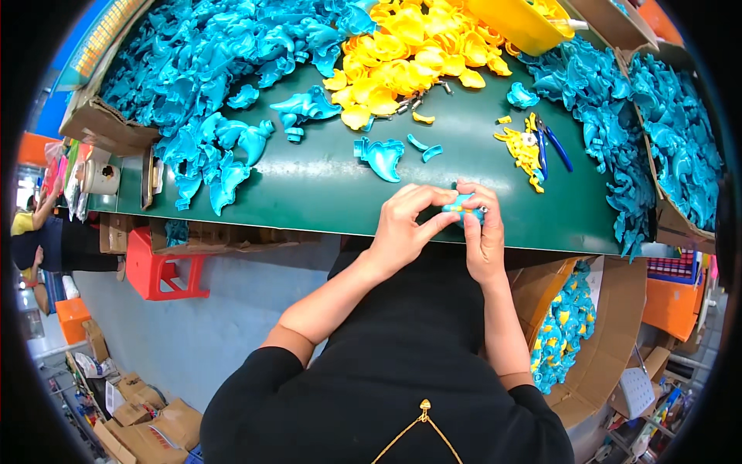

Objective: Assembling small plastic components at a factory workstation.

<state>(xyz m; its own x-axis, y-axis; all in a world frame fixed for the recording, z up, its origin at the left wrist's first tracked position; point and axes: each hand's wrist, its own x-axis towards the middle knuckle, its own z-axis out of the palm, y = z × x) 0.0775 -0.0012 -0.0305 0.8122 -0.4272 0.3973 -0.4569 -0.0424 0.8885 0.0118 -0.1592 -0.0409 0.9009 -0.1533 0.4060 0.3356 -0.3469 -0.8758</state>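
Over the near edge of the green table (309, 197), both my hands close round a small turquoise plastic piece (461, 207) with some yellow on it. My left hand (410, 220) pinches it between thumb and fingers from the left. My right hand (485, 228) grips its right side, and a small shiny metal bit shows by those fingers. Just beyond lie a hollow turquoise shell half (382, 158) and two small curved turquoise strips (425, 148). Blue-handled pliers (553, 147) rest to the right, beside a little pile of small yellow parts (523, 149).
Turquoise shells (209, 62) heap up at the left, yellow shells (417, 46) at the back middle, more turquoise ones (591, 100) at the right. A yellow tub (518, 23) stands at the back. Below right, a carton (610, 332) holds turquoise-and-yellow pieces. A red stool (154, 263) and another person are at left.
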